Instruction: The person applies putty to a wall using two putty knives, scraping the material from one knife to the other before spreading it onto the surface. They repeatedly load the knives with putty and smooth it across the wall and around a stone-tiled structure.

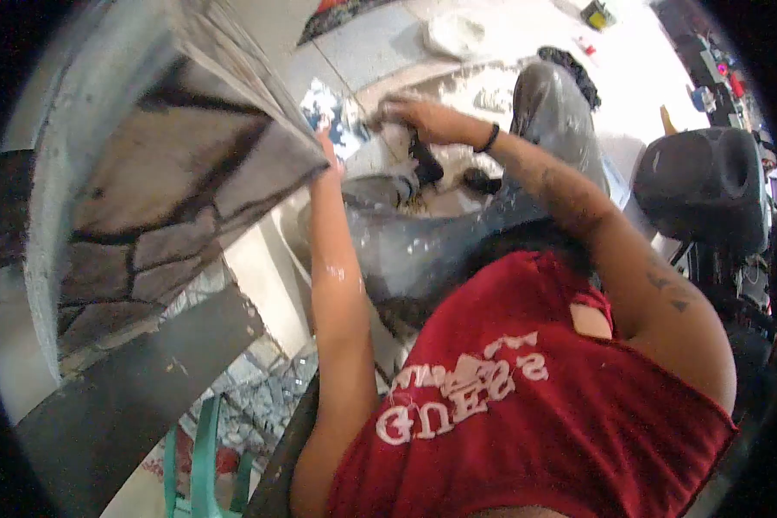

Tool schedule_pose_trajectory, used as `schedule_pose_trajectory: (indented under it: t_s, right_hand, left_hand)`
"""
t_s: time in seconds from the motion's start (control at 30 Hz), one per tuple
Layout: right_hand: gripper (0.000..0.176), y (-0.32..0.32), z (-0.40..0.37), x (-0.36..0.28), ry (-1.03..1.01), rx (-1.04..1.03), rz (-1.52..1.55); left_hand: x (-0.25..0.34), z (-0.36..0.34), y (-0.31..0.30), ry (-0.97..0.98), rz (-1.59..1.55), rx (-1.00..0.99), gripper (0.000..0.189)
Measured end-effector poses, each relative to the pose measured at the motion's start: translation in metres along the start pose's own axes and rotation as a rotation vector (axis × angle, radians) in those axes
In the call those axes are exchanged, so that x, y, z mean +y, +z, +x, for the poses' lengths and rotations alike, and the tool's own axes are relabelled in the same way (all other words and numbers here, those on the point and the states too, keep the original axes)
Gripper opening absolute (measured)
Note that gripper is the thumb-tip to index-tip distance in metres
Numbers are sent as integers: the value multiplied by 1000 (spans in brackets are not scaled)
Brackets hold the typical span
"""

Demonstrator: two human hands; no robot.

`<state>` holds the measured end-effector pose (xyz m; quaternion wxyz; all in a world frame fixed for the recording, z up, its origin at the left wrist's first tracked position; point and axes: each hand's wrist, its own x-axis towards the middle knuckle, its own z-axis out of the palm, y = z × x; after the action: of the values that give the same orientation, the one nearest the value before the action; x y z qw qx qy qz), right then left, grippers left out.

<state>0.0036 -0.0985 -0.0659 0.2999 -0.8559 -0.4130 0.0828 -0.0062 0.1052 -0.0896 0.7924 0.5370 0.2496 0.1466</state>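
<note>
Right hand (419,116) has its fingers (395,107) curled down and, far as I can see, clamped on the top of a stubby black handled tool (425,164) that hangs just under them, over the paint-spattered grey trousers (457,233). Left hand (328,160) is up against the bottom corner of the big grey stone-faced panel with dark joints (173,173). Its fingers are tucked behind the edge, so I can't tell if they're spread or gripping.

My worry is that the panel looks heavy and tilted, so if the left hand slips, the corner could drop onto the legs. The crumpled blue-and-white sheet (326,110) just beyond the left fingertips could also slide underfoot. And the tool could jab a knee if the grip loosens.
</note>
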Motion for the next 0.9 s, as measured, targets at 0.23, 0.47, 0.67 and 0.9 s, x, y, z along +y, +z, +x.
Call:
schedule_pose_trajectory:
  t_s: [0.23, 0.47, 0.67, 0.9]
  right_hand:
    - [63, -41, 9, -3, 26, 90, 370]
    - [64, -102, 91, 11, 18, 1084, -29]
    - [59, -113, 129, 7, 124, 1259, -282]
    - [50, -48, 165, 25, 205, 1265, -519]
  left_hand:
    - [-88, 89, -76, -357, -177, -34, 34]
    - [-97, 39, -98, -443, -326, 14, 30]
    - [-109, 40, -101, -384, -628, -135, 26]
    - [-132, 65, -107, -373, -361, -91, 27]
